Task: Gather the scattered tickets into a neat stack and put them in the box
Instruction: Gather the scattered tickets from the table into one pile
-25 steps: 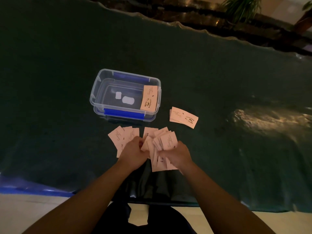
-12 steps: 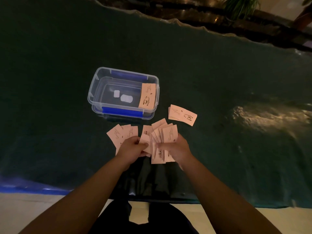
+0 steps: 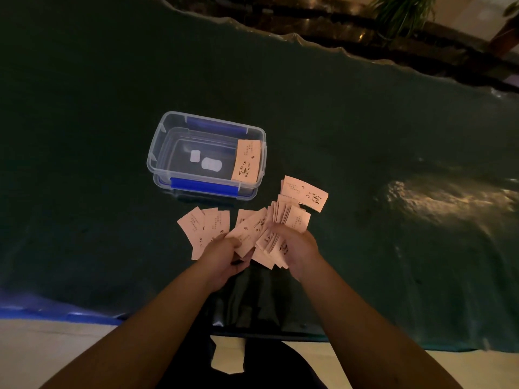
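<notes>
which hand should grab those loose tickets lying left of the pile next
The left hand. The loose tickets lie fanned on the dark cloth right beside it, and it holds only a ticket or two. The right hand is full with the fanned bundle and would have to cross over.

The right hand (image 3: 299,247) covers the near ends of its fanned tickets (image 3: 283,226), so their count cannot be told. Small print on them is unreadable. The left hand (image 3: 224,255) hides its fingertips beneath one ticket (image 3: 248,233).
</notes>
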The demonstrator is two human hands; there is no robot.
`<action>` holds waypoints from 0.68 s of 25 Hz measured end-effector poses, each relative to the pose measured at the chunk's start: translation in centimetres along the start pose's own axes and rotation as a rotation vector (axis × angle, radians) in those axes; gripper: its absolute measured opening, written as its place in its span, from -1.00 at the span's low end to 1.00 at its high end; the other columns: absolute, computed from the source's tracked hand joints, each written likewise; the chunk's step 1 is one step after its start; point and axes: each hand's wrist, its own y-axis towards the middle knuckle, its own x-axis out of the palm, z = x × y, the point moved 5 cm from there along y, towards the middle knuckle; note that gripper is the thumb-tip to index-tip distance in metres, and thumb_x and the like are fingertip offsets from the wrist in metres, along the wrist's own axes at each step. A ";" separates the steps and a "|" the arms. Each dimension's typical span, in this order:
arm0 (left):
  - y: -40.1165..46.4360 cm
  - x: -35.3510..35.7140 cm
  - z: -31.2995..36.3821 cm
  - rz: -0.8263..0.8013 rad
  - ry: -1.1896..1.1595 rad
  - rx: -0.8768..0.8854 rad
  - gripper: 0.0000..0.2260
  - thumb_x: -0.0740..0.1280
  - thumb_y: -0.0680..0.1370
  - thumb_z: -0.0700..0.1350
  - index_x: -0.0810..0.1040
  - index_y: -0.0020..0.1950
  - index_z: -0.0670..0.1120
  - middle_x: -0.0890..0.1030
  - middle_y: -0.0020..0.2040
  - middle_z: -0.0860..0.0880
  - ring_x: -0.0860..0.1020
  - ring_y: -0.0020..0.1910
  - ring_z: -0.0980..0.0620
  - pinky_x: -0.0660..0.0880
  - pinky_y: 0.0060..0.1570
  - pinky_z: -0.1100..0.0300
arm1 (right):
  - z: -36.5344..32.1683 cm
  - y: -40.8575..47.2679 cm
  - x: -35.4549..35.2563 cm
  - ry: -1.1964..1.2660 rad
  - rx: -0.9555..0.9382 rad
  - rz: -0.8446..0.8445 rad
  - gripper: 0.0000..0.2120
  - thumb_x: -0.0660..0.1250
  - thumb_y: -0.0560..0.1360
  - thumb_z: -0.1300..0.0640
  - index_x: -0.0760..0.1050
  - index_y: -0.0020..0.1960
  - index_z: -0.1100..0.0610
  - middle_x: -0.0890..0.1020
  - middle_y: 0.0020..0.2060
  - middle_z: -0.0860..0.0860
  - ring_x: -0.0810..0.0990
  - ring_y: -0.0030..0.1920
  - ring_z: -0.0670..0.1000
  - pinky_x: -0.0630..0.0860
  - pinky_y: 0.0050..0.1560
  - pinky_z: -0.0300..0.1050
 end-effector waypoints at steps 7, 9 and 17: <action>0.2 -1.0 1.5 0.130 0.400 0.247 -0.63 0.23 0.68 -0.22 0.42 0.48 0.03 0.54 0.26 -0.02 0.63 0.08 -0.05 0.70 -0.04 0.03 | -1.7 -0.4 -0.9 -0.044 -0.126 -0.031 -0.50 0.66 0.41 0.17 0.64 0.31 -0.03 0.76 0.16 -0.02 0.75 0.15 0.07 0.67 0.26 0.23; 0.1 -1.2 3.0 0.153 0.720 0.382 -0.66 0.31 0.63 -0.16 0.41 0.37 0.11 0.56 0.12 0.09 0.63 0.03 0.06 0.62 -0.13 0.13 | -2.8 -0.9 -0.8 -0.180 -0.224 -0.061 -0.45 0.68 0.39 0.14 0.60 0.33 -0.06 0.73 0.20 -0.04 0.71 0.21 0.06 0.66 0.23 0.18; 0.4 2.1 6.2 -0.037 0.922 0.468 -0.89 0.30 0.68 -0.02 0.55 0.10 0.21 0.68 0.11 0.12 0.69 0.04 0.07 0.62 -0.04 0.12 | -5.0 -1.3 1.8 -0.523 -0.288 -0.206 -0.37 0.68 0.40 0.18 0.52 0.38 -0.06 0.64 0.27 -0.07 0.58 0.37 0.06 0.56 0.17 0.04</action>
